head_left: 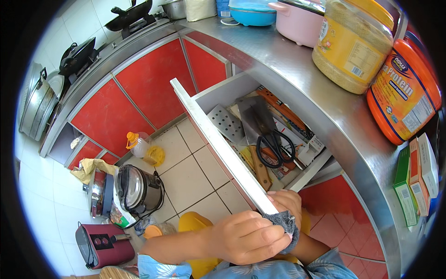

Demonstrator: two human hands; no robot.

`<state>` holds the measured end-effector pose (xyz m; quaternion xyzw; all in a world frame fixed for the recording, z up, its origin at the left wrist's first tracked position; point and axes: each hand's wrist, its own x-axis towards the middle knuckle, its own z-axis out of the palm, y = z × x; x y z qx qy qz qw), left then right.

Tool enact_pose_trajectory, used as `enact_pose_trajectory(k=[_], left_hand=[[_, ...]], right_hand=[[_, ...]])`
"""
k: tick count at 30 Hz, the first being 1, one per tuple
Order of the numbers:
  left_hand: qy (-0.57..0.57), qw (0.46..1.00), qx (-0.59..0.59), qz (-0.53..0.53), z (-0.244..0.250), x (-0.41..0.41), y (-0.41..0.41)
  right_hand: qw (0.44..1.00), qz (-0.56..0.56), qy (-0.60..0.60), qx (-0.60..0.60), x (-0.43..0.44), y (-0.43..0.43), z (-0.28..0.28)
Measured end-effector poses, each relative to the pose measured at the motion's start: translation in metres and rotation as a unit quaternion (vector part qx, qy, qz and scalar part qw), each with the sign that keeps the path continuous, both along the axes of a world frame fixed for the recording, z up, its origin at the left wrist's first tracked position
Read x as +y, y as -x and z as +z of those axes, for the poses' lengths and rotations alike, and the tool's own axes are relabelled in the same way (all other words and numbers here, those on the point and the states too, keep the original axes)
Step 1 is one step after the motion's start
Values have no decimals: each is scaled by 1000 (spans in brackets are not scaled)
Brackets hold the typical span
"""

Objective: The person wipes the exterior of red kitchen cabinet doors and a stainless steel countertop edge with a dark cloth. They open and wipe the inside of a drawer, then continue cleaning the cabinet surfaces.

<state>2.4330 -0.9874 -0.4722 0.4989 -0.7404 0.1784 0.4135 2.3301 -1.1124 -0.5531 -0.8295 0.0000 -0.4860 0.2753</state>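
Note:
My left hand [252, 237] is closed around a dark grey cloth [284, 221] at the near end of the drawer front's white top edge [226, 150]. Behind the cloth, my right hand [287, 200] curls its fingers over the drawer's near corner; its palm and thumb are hidden. The drawer [223, 87] is pulled out. Inside lie black-handled scissors [259, 146], a wooden handle [259, 169], a perforated metal piece [226, 120], an orange perforated strip [284, 110] and a small white box [313, 148], among papers.
Above the drawer, the steel counter [278, 52] bears a pink pot [298, 22], a large jar [352, 48], an orange protein tub [404, 90] and small boxes [411, 185]. On the tiled floor stand an electric cooker [141, 190], an oil jug [141, 146] and a maroon appliance [104, 244].

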Motion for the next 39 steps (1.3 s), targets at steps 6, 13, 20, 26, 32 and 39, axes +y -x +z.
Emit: enact_pose_trajectory(k=[6, 13, 20, 26, 32, 39], left_hand=[[3, 995, -36, 96, 2, -7, -64], [45, 969, -31, 240, -4, -14, -148], [46, 949, 72, 304, 3, -22, -228], [29, 953, 127, 274, 1, -23, -169], [52, 968, 110, 220, -9, -19, -106], [-3, 995, 73, 70, -8, -2, -43]], right_hand=[[999, 26, 8, 20, -6, 8, 19], [999, 20, 10, 39, -2, 6, 20], [999, 24, 17, 26, -1, 4, 17], [1000, 11, 17, 2, -3, 2, 14], [1000, 12, 6, 9, -2, 4, 11], [1000, 16, 7, 10, -1, 5, 6]])
